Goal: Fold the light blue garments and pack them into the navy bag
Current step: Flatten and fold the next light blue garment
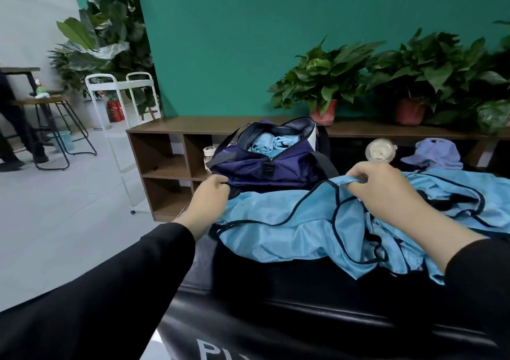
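A light blue garment (278, 230) with dark piping lies spread on a black padded surface (317, 299). My left hand (211, 194) grips its left corner by the dark trim. My right hand (386, 191) pinches the garment's upper edge on the right. More light blue garments (455, 194) are heaped at the right. Behind them stands the navy bag (262, 166), unzipped, with rolled light blue garments (271, 143) inside.
A wooden shelf unit (168, 163) runs along the teal wall with potted plants (323, 81) on top. A clear bottle (379, 151) and a lilac cap (434, 154) lie behind the heap. A white cart (118, 97), stools and a person's legs are at the left.
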